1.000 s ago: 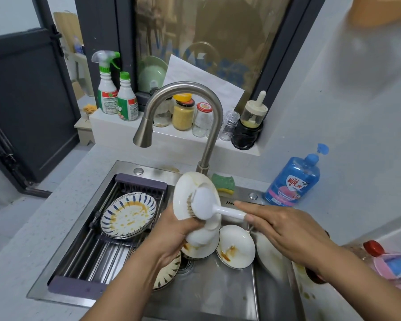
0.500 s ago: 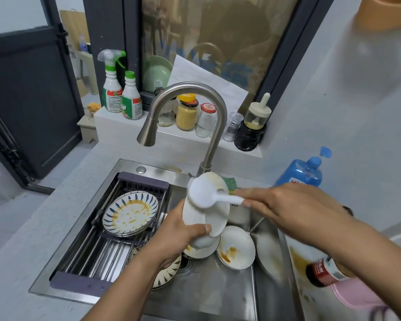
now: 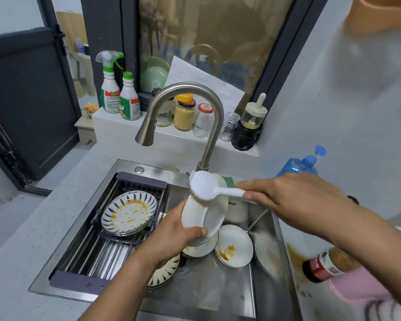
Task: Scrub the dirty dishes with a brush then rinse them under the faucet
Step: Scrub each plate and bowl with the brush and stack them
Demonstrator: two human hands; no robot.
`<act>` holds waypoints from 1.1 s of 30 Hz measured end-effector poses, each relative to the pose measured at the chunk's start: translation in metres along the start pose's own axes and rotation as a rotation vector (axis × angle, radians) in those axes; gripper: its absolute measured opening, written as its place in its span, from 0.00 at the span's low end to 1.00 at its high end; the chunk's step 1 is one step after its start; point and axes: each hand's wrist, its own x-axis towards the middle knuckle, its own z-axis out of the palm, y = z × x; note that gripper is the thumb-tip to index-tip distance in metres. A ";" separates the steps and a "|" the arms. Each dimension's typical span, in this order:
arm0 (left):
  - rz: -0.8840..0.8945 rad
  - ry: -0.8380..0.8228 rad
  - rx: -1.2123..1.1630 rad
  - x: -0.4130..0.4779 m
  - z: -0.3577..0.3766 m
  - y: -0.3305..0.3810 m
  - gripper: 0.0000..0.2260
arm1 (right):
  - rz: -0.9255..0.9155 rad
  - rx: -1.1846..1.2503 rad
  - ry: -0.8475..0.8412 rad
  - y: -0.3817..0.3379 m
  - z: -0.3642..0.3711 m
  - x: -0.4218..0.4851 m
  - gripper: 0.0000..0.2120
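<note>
Head view: left hand (image 3: 171, 239) grips tilted white dish (image 3: 210, 217), right hand (image 3: 294, 200) grips white brush (image 3: 204, 185) atop it.

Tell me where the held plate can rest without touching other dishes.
Free: the rack bars in front of the blue-striped plate, and the sink floor in front of the sauce-stained white plate. Crowded: around the drain, where plates overlap.

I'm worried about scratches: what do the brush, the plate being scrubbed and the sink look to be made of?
The brush looks like white plastic, smooth and slightly glossy, with head and handle moulded as one piece. The plate is probably glazed ceramic: white with a shiny surface. The sink looks like stainless steel, going by its grey brushed sheen and dull reflections.
</note>
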 end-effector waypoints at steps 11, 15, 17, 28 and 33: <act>0.042 -0.093 -0.656 -0.010 -0.010 0.016 0.31 | 0.215 0.731 0.061 0.048 0.043 0.002 0.13; 0.040 -0.183 -0.803 -0.013 -0.009 0.017 0.36 | 0.372 1.198 0.167 0.019 0.057 0.006 0.17; 0.034 -0.232 -0.836 -0.016 -0.004 0.018 0.35 | 0.348 1.257 0.145 0.004 0.060 0.011 0.19; 0.018 -0.192 -0.055 -0.012 -0.014 0.057 0.24 | 0.051 0.915 0.030 -0.006 0.038 0.012 0.26; 0.041 -0.020 0.055 -0.008 -0.001 0.052 0.17 | -0.031 0.597 0.159 -0.007 0.025 0.015 0.29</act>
